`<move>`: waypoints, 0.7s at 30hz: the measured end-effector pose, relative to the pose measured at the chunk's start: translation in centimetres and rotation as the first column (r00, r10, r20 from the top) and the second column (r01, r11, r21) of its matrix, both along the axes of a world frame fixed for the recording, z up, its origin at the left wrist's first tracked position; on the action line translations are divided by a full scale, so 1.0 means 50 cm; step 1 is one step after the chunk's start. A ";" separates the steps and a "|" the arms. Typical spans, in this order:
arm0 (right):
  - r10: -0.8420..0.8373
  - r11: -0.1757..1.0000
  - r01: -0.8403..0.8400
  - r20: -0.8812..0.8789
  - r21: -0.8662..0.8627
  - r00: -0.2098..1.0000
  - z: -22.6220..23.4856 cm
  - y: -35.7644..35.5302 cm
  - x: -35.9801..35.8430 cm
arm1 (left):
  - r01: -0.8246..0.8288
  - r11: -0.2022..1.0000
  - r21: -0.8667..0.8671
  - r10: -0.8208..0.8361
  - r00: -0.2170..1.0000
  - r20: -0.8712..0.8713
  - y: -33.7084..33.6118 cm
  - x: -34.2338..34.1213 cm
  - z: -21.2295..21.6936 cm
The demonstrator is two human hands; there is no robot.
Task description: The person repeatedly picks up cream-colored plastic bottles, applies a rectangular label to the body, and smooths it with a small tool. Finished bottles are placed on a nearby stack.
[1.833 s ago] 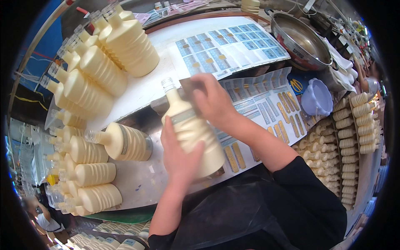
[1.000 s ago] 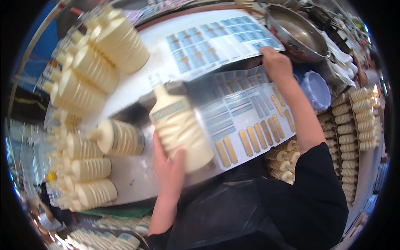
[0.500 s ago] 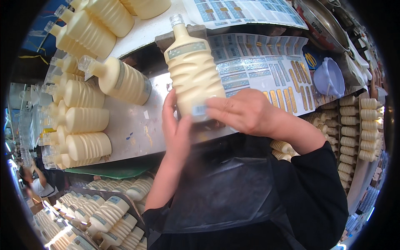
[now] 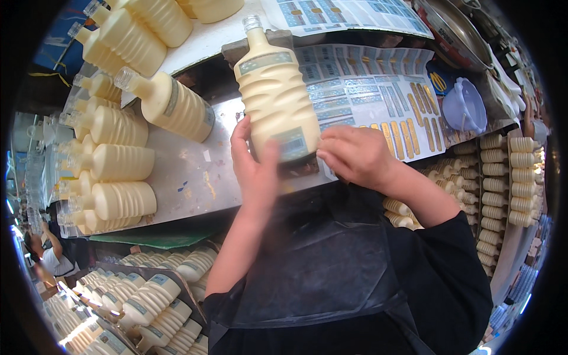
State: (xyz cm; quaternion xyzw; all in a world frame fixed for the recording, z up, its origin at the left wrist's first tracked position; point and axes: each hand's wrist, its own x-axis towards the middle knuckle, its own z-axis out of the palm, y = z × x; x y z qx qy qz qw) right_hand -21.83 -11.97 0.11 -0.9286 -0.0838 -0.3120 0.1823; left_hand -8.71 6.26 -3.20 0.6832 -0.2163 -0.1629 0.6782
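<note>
A cream bottle (image 4: 277,89) with wavy ridges and a clear threaded neck lies on the metal bench, its shoulder end against a grey block (image 4: 283,40). It bears a narrow blue-grey band label near the shoulder and a rectangular blue-grey label (image 4: 291,142) low on its front. My left hand (image 4: 253,160) grips the bottle's lower left side, fingers along the edge and the blurred thumb over the front by the label. Beside the lower right edge, my right hand (image 4: 358,155) is closed with fingertips pinched; whatever may be between them is hidden.
A sheet of blue and gold labels (image 4: 378,97) lies right of the bottle, near a lilac bucket (image 4: 464,106). Another cream bottle (image 4: 174,109) lies to the left, with several more standing beyond. Racks of bottles (image 4: 151,299) fill the lower left; more are stacked at right.
My right hand has moved off the label to the bottle's right edge, its fingers curling in. My left thumb has shifted onto the bottle's front. The lower label shows more fully.
</note>
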 end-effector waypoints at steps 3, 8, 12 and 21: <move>-0.156 0.763 0.362 -0.391 0.536 0.907 0.030 0.034 0.003 | 0.021 0.997 -0.075 -0.020 1.000 0.006 0.006 0.004 -0.014; -0.173 0.569 0.546 -0.560 0.614 0.810 0.007 0.062 0.044 | -0.009 0.999 0.031 0.008 1.000 0.030 -0.003 -0.005 0.000; -0.169 0.534 0.558 -0.566 0.635 0.807 0.004 0.062 0.050 | -0.017 1.000 0.003 0.017 1.000 -0.015 -0.008 -0.006 0.004; -0.141 0.489 0.555 -0.567 0.673 0.812 -0.005 0.059 0.048 | -0.026 1.000 -0.005 0.026 0.999 -0.027 -0.009 -0.008 0.001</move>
